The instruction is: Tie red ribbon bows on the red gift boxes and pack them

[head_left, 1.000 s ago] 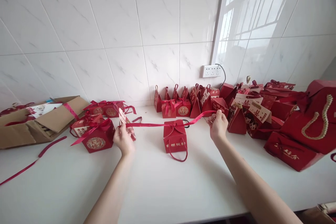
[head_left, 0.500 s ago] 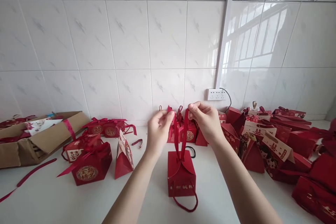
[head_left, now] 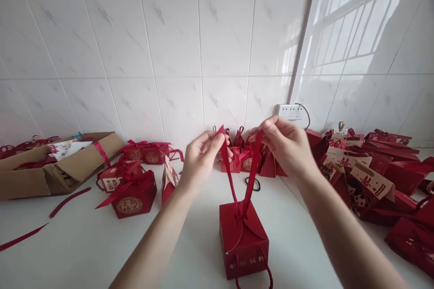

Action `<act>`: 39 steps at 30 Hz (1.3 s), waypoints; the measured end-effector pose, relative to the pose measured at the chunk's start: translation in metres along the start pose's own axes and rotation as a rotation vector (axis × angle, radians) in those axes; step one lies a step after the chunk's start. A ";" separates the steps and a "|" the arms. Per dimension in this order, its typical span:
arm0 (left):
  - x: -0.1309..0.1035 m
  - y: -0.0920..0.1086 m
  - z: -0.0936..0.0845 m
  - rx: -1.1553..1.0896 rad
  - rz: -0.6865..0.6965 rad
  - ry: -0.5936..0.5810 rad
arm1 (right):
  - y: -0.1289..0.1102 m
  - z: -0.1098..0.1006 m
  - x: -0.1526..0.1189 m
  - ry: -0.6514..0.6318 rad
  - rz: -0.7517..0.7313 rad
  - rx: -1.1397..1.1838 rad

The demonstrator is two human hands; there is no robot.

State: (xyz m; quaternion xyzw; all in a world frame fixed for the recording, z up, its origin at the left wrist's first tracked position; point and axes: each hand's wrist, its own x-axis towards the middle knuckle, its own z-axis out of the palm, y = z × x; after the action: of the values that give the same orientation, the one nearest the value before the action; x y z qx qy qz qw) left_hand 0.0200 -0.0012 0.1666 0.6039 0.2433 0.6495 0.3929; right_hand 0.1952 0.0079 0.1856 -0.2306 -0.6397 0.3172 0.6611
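Note:
A red gift box (head_left: 244, 244) with a folded top stands on the white table in front of me. A red ribbon (head_left: 251, 185) runs up from the middle of its lid in two strands. My left hand (head_left: 202, 156) pinches one strand near its end, and my right hand (head_left: 283, 140) pinches the other. Both strands are pulled up and apart in a narrow V. A red cord handle (head_left: 267, 265) hangs down the box's near side, cut off by the lower edge of the view.
An open cardboard box (head_left: 77, 162) holds red items at the left. Finished-looking red boxes with bows (head_left: 134, 194) stand beside it. Many red boxes (head_left: 376, 176) crowd the right side. A black loop (head_left: 252, 184) and a loose ribbon strip (head_left: 69, 201) lie on the table.
My hands have moved further apart, spreading the ribbon strands wider. The view has tilted down and shifted left, and the gift box appears lower, nearer and slightly turned.

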 end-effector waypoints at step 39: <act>-0.152 0.048 -0.042 0.641 -0.924 -0.944 | -0.036 -0.029 -0.161 -0.895 0.863 -0.432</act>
State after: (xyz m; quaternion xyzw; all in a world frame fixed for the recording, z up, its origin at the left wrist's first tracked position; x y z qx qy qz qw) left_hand -0.0368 -0.1438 0.1079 0.7404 0.4559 -0.0144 0.4937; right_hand 0.2317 -0.1294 0.0966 -0.4396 -0.7522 0.4838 0.0833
